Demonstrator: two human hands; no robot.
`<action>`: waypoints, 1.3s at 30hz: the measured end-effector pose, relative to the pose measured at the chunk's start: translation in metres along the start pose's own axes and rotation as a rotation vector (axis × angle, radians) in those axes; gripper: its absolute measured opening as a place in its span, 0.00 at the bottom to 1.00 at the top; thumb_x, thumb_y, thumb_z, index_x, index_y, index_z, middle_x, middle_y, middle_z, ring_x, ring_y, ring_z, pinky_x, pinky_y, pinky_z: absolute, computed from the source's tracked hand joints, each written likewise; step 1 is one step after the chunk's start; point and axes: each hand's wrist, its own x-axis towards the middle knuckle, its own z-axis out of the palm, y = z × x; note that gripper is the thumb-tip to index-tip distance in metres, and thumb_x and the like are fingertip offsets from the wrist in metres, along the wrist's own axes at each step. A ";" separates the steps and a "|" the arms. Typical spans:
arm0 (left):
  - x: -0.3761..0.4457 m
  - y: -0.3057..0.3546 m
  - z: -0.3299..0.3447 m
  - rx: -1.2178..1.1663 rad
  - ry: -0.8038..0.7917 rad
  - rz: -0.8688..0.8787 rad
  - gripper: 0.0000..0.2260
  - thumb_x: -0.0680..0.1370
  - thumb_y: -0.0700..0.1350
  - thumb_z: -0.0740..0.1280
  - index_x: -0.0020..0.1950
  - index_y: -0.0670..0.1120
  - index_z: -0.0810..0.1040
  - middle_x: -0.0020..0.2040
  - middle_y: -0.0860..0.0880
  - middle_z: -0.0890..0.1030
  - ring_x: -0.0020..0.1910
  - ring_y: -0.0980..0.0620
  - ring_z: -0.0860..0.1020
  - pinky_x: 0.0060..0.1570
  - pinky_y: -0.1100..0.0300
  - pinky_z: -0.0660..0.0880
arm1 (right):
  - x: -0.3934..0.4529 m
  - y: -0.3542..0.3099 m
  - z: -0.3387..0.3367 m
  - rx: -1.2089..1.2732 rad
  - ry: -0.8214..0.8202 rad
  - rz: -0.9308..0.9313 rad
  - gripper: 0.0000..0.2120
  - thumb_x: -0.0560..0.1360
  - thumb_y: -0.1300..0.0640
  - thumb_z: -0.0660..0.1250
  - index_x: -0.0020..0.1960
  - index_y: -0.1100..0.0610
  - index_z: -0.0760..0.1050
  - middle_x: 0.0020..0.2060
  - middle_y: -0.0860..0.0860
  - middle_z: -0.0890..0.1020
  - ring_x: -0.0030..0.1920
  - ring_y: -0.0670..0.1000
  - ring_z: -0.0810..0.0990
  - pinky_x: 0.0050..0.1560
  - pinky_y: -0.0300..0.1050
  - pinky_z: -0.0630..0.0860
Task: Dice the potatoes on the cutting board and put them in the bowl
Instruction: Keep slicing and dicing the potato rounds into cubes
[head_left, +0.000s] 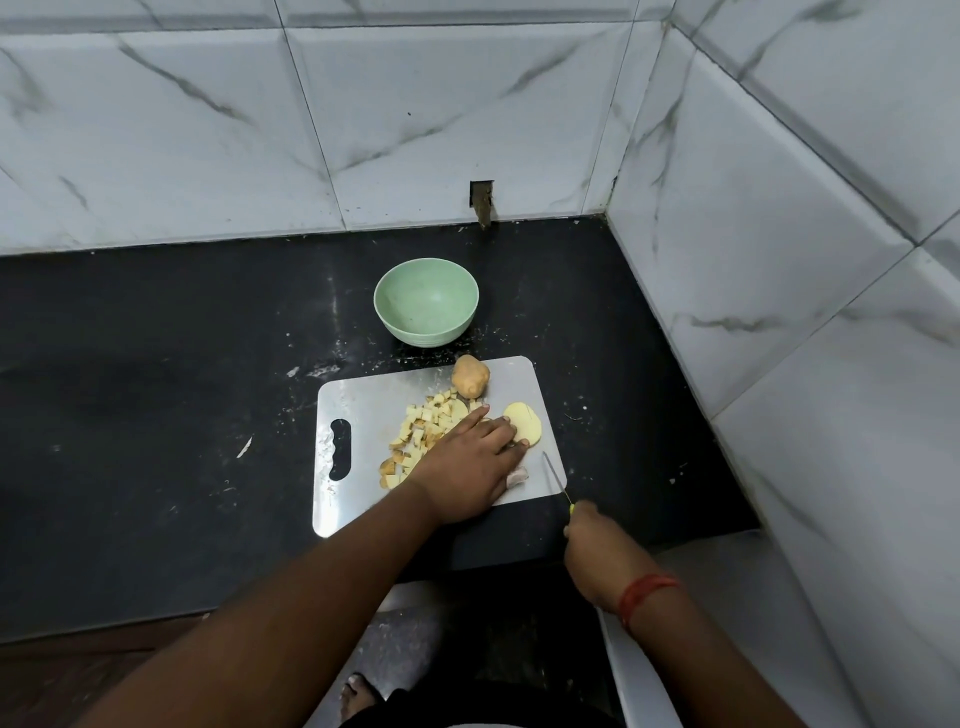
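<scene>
1. On the black tabletop (156, 364), in the corner of two marble-tiled walls, lies a metal cutting board (358, 405) with a handle slot at its left end.
2. Diced potato pieces (421, 431) sit in a loose heap at the board's centre, skin showing on several.
3. One whole unpeeled potato (470, 376) rests at the board's far edge, just beyond the heap.
4. A potato half (523, 422), cut face up and pale yellow, lies near the board's right edge.
5. Left hand (470, 462): palm down on the board, fingers extended and fairly straight. Index finger lies along the right side of the heap; the other fingertips touch the near-left edge of the potato half. Grip apart, nothing held.
6. A small pale piece shows under the left hand's thumb side; cannot tell what it is.
7. Right hand (597, 551): fingers curled round the yellow handle of a knife (555, 475), grip clamped on it. Blade points away over the board's near-right corner; cannot tell whether the tip touches the board.
8. A red thread band (647, 592) circles the right wrist.
9. Green bowl (426, 301): upright on the tabletop just beyond the board, no potato inside.
</scene>
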 end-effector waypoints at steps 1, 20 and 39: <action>0.000 0.000 0.000 0.000 -0.003 0.002 0.21 0.84 0.56 0.60 0.72 0.46 0.76 0.66 0.43 0.78 0.69 0.43 0.75 0.77 0.45 0.59 | -0.002 0.000 -0.003 0.011 0.013 -0.003 0.07 0.78 0.66 0.55 0.55 0.59 0.64 0.56 0.60 0.80 0.55 0.57 0.81 0.48 0.43 0.73; -0.002 -0.001 -0.002 -0.048 -0.003 0.004 0.23 0.80 0.54 0.57 0.67 0.42 0.78 0.66 0.41 0.78 0.69 0.42 0.75 0.77 0.46 0.60 | 0.050 -0.074 -0.040 -0.002 0.042 0.078 0.19 0.78 0.63 0.62 0.68 0.64 0.66 0.62 0.60 0.76 0.60 0.57 0.78 0.56 0.46 0.74; -0.001 0.001 -0.003 0.019 -0.025 -0.005 0.27 0.84 0.58 0.48 0.69 0.43 0.77 0.68 0.42 0.77 0.71 0.43 0.73 0.78 0.44 0.55 | 0.001 -0.010 -0.004 -0.010 -0.004 -0.031 0.11 0.79 0.63 0.55 0.61 0.61 0.66 0.56 0.60 0.78 0.55 0.60 0.79 0.52 0.47 0.74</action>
